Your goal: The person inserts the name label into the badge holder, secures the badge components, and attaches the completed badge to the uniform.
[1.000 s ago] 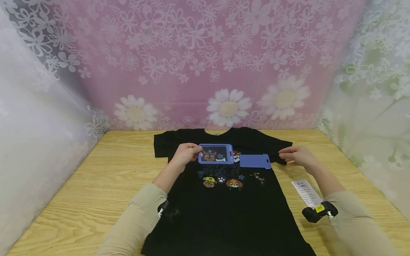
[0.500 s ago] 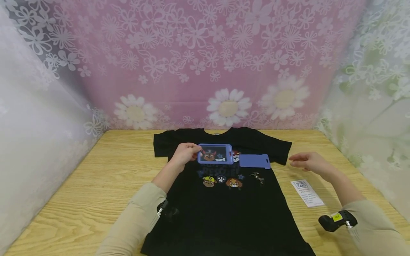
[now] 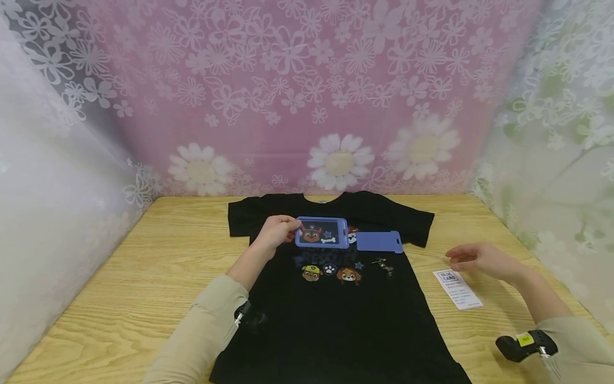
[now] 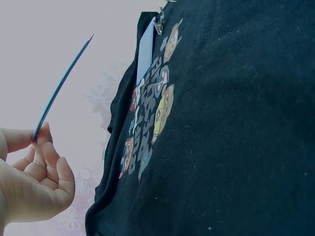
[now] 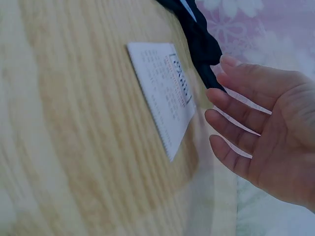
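My left hand (image 3: pixel 277 232) pinches a blue card holder frame (image 3: pixel 322 247) by its left end, raised above a black T-shirt (image 3: pixel 331 320). Through the frame's clear window the shirt's cartoon print shows. In the left wrist view the card holder (image 4: pixel 63 83) appears edge-on between thumb and forefinger. My right hand (image 3: pixel 484 261) hovers over the table by the top of a white printed card (image 3: pixel 458 289), fingers relaxed and holding nothing. The right wrist view has the card (image 5: pixel 162 91) lying flat, with the hand (image 5: pixel 275 118) above it.
On the shirt's right side lies a flat blue cover plate (image 3: pixel 379 241). Below it rests a small metal clip (image 3: pixel 385 266). The wooden table (image 3: pixel 168 277) meets a pink floral curtain (image 3: pixel 268 106) at the back, with pale floral curtains on both sides.
My right hand has moved right and back toward me, from beside the shirt's sleeve to the white card. The left hand keeps its pinch on the card holder with hardly any movement.
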Demonstrator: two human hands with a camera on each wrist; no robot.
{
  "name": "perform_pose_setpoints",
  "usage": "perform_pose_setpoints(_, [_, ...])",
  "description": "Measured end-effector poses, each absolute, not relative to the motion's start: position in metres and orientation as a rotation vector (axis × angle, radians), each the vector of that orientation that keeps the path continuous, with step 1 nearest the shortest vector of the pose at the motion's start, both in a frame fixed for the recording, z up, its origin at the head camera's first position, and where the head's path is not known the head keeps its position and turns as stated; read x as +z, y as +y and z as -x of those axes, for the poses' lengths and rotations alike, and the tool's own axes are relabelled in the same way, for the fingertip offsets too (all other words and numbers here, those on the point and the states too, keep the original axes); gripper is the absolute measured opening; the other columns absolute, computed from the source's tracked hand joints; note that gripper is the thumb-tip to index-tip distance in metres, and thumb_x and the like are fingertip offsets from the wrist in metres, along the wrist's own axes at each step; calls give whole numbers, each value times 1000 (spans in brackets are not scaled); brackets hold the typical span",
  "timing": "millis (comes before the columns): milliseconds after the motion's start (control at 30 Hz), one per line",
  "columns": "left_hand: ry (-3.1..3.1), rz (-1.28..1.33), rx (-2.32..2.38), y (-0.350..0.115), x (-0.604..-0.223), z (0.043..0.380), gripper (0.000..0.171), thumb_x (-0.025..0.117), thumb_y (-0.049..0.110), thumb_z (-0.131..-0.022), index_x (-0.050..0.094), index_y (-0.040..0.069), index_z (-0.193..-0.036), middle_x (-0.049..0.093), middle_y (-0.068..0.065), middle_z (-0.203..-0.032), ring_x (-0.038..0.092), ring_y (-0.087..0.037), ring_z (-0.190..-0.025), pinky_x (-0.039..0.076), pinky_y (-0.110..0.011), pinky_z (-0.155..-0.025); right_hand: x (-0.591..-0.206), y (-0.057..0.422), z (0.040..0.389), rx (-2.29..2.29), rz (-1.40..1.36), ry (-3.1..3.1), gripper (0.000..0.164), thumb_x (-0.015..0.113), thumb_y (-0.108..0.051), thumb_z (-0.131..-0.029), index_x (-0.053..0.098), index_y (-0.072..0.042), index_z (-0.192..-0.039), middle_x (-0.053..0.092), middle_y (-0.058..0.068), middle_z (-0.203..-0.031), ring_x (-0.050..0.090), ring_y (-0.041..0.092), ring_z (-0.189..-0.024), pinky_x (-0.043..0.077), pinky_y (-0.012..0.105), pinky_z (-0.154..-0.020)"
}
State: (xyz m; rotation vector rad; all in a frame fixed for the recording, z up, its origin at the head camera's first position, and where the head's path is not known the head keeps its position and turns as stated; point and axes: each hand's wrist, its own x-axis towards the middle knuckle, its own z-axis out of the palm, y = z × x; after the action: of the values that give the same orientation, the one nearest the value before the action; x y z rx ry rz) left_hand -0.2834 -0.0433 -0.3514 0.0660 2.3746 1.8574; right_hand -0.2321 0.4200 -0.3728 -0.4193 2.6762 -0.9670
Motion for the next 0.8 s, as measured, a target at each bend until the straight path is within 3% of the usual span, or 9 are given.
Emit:
perform_pose_setpoints(133, [2377, -69, 1862, -43, -351, 282, 27, 56, 18, -93, 66, -7, -96, 58, -6, -81, 51, -21, -76, 45, -35, -76, -380, 426, 230, -942, 400, 2681, 49, 66, -23, -86, 54, 8, -122, 61, 19, -113, 55, 3, -93, 48, 24, -73])
perform_pose_setpoints(467, [2368, -72, 1857, -42, -352, 284, 27, 55, 19, -93, 66, -7, -96, 56, -6, -80, 52, -23, -77, 44, -46, -84, -386, 425, 224, -824, 464, 2738, 47, 73, -26, -78, 59, 1, -114, 58, 12, -109, 52, 20, -96, 44, 26, -77])
perform_pose_setpoints(800, [2365, -60, 1868, -41, -352, 285, 24, 56, 17, -93, 66, -4, -91, 55, -5, -77, 50, -20, -74, 45, -41, -80, -389, 419, 225, -760, 526, 2792, 43, 77, -21, -74, 59, 2, -106, 54, 6, -101, 47, 17, -88, 43, 27, -75])
